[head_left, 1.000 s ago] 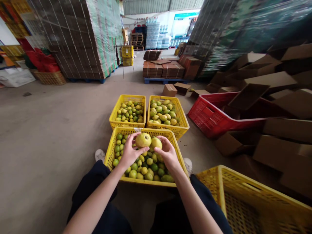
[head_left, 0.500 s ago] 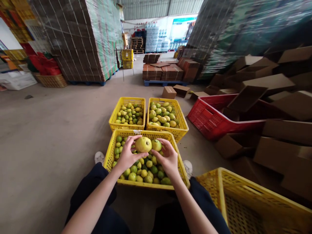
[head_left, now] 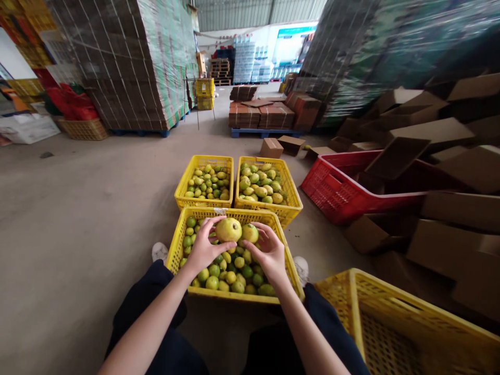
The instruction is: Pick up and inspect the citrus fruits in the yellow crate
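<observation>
Between thumb and fingers, my left hand (head_left: 207, 247) grips a large yellow lemon (head_left: 226, 230), its dark stem end turned to the right. My right hand (head_left: 271, 252) pinches a smaller yellow-green lemon (head_left: 250, 234) close beside it. Both fruits are held up over the near yellow crate (head_left: 175, 250), which is full of green and yellow lemons (head_left: 230, 277). Behind it stand two more yellow crates, a left one (head_left: 183, 177) and a right one (head_left: 292, 195), both holding yellow-green lemons.
A yellow crate (head_left: 353, 307) stands at lower right. Beyond it, a red crate (head_left: 332, 182) sits among piled cardboard boxes (head_left: 449, 224). Flattened cartons (head_left: 273, 115) lie on a blue pallet ahead. Tall wrapped stacks (head_left: 117, 62) rise on both sides. My shoes flank the near crate.
Both hands keep hold of their lemons. The fruits have shifted very slightly to the left; little else differs.
</observation>
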